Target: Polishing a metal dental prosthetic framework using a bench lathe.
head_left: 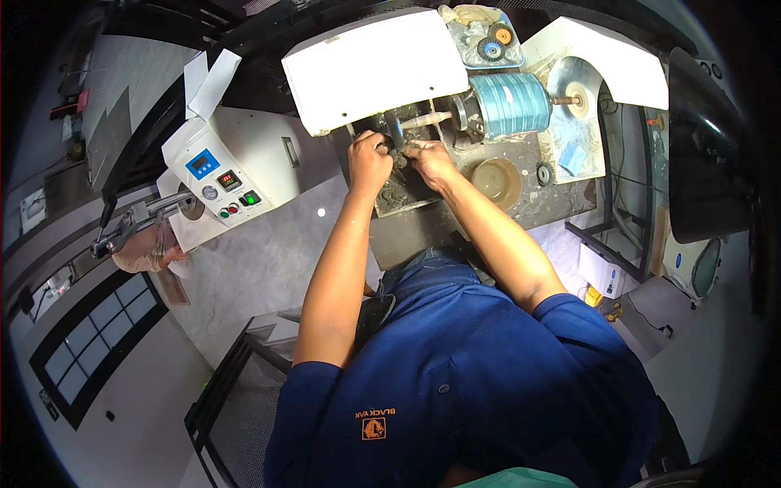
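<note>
A: Where are the hands rn?

B: Both far-centre, at the polishing machine. Left hand (370, 160) and right hand (429, 161) sit close together, just below the small wheel (396, 128) on the motor spindle.

A: Grip state?

B: Left grip clenched, fingers curled in tight near the wheel. Right grip also curled, fingertips pinching toward the left. There's a small dark workpiece (399, 153) between them, but it's too small to make out, so can't tell which hand really has it.

A: And where's that piece exactly?

B: Between the two hands, right under the wheel, over the dirty dust tray (399, 193).

A: Rest of the setup?

B: White hood (370, 65) above the wheel, blue-grey motor body (511, 106) to the right, a 2nd buff wheel (579, 99) at its far-right end w/ another white hood (606, 69). Tan bowl (496, 180) on the table (561, 203), just right of the right hand. Clear box of wheels (486, 39) at the far edge. Left side: white control unit (228, 175) w/ a blue display, gauge and buttons.
</note>
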A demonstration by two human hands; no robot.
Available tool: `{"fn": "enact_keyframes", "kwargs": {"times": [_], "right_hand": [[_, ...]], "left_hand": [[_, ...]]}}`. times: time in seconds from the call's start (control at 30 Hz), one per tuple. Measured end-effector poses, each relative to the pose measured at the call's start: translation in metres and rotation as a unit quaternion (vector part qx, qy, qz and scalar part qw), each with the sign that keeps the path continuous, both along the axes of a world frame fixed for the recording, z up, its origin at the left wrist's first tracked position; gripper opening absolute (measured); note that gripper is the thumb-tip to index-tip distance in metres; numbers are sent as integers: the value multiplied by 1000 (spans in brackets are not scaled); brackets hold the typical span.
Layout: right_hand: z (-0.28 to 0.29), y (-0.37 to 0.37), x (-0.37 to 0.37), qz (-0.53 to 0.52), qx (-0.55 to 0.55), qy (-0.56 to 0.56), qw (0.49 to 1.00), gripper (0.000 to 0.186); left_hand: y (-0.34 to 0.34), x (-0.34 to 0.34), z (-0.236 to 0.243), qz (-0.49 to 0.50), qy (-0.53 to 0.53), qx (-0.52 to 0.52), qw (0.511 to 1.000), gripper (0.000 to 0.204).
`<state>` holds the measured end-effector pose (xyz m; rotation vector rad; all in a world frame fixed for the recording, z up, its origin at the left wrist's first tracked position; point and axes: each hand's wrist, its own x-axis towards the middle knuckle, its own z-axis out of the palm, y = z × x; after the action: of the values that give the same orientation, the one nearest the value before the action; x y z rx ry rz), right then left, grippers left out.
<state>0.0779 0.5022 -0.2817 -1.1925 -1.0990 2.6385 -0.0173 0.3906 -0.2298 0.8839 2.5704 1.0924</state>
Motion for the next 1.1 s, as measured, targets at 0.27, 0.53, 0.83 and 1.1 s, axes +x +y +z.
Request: {"fn": "enact_keyframes", "kwargs": {"times": [0.27,0.53,0.83,1.1], "right_hand": [[11,-8,5,34,31,26,999,10],[-2,-4,1,-25,-55,28,998,11],[5,-3,1,-19,-53,26,998,10],[10,-7,8,8,-38,47,998,10]], "left_hand": [[-15,11,-6,21,38,137,990,18],[-1,-5,-4,-61,56,63,995,17],[-1,-5,-5,-67,67,83,992,16],[-12,11,-3,-34,105,133,985,22]]}}
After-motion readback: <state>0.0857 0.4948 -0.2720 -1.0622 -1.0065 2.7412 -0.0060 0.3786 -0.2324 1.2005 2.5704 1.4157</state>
